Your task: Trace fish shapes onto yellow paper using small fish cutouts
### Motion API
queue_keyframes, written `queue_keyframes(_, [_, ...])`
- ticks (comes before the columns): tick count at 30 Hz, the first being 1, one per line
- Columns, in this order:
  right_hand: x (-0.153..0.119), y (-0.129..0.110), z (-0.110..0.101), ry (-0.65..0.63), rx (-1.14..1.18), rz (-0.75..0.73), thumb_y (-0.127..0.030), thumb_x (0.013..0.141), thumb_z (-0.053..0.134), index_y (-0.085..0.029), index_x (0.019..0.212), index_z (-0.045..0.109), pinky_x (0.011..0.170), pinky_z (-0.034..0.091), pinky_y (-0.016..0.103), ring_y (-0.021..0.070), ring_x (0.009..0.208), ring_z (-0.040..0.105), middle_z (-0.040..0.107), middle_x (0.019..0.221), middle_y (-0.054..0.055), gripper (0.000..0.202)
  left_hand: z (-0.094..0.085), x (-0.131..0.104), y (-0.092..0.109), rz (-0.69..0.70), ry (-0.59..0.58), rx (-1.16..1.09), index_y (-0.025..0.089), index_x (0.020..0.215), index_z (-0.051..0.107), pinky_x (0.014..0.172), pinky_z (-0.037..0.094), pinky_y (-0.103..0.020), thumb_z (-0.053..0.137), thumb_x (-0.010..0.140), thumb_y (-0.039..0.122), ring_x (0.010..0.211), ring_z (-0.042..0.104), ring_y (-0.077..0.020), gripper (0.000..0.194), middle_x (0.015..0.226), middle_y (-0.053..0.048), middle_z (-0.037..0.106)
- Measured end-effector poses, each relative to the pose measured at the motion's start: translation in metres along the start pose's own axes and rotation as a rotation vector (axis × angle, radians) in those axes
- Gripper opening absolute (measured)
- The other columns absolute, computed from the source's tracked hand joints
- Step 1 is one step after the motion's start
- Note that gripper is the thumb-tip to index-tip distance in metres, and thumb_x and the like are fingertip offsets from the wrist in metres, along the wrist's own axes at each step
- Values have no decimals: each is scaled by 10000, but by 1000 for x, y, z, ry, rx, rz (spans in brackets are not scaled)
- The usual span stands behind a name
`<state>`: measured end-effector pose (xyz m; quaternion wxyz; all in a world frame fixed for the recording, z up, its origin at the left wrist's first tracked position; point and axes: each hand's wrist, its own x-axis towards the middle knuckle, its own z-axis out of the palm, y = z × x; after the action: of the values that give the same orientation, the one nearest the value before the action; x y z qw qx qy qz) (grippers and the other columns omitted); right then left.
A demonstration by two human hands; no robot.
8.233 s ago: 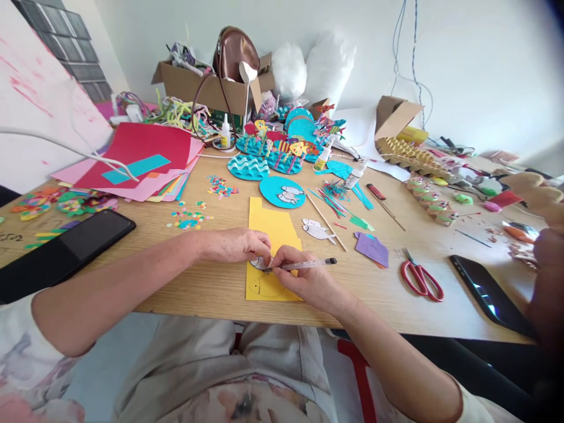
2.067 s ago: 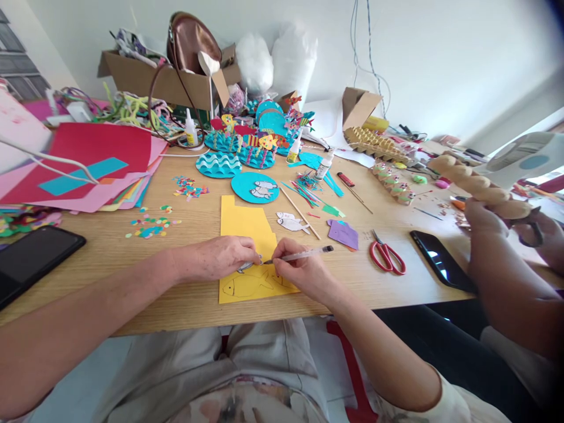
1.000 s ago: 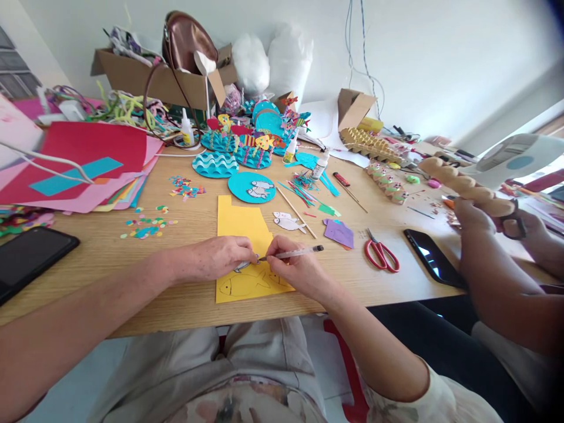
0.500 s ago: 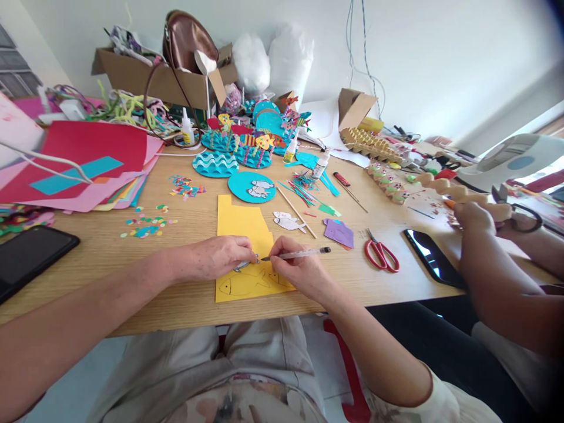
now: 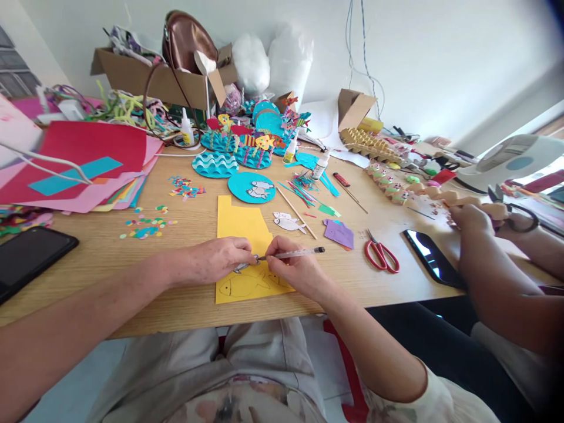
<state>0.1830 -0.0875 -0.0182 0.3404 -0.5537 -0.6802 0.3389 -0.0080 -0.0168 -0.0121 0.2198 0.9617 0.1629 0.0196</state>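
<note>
A sheet of yellow paper (image 5: 240, 226) lies before me with fish outlines drawn on its lower part. My left hand (image 5: 222, 258) has its fingers closed and pressed down on a small paper fish cutout (image 5: 241, 267), mostly hidden under them, holding it flat on the sheet. A pen (image 5: 295, 254) with a clear barrel and dark end is pinched in my right hand (image 5: 288, 264). Its tip touches or nearly touches the cutout's right end, close to my left fingertips. Beyond the sheet, white paper fish (image 5: 288, 222) lie on the table.
Red-handled scissors (image 5: 381, 254), a purple paper piece (image 5: 339, 234) and a phone (image 5: 432, 258) lie to the right. A wooden stick (image 5: 296, 211) and a blue disc (image 5: 251, 188) are farther back. At far right, another person's hands (image 5: 473, 220) hold scissors and an egg-carton strip.
My right hand and the pen have shifted slightly left, toward my left fingertips. My left hand stays pressed on the cutout. The other person's hands have moved a little.
</note>
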Motion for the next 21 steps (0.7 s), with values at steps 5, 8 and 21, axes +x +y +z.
queue_keyframes(5, [1, 3, -1, 13, 4, -9, -167, 723, 469, -193, 692, 485, 481, 310, 209, 96, 528, 445, 515, 570, -39, 44, 1, 1, 0, 11, 28, -13, 165, 1099, 591, 782, 421, -205, 395, 852, 40, 876, 555, -133, 339, 966, -51, 571])
queue_keyframes(8, [1, 4, 0, 24, 9, 14, -173, 718, 464, -195, 692, 479, 468, 301, 212, 99, 516, 442, 518, 569, -37, 37, 2, 0, -1, 29, 42, -10, 160, 1086, 593, 780, 419, -201, 393, 854, 43, 873, 555, -131, 328, 956, -50, 573])
queue_keyframes(21, [2, 6, 2, 78, -24, 2, -170, 718, 463, -202, 674, 469, 470, 284, 218, 100, 509, 443, 506, 552, -46, 55, 3, -1, -1, 36, 46, 8, 172, 1095, 580, 794, 434, -228, 370, 855, 50, 890, 552, -142, 342, 957, -48, 569])
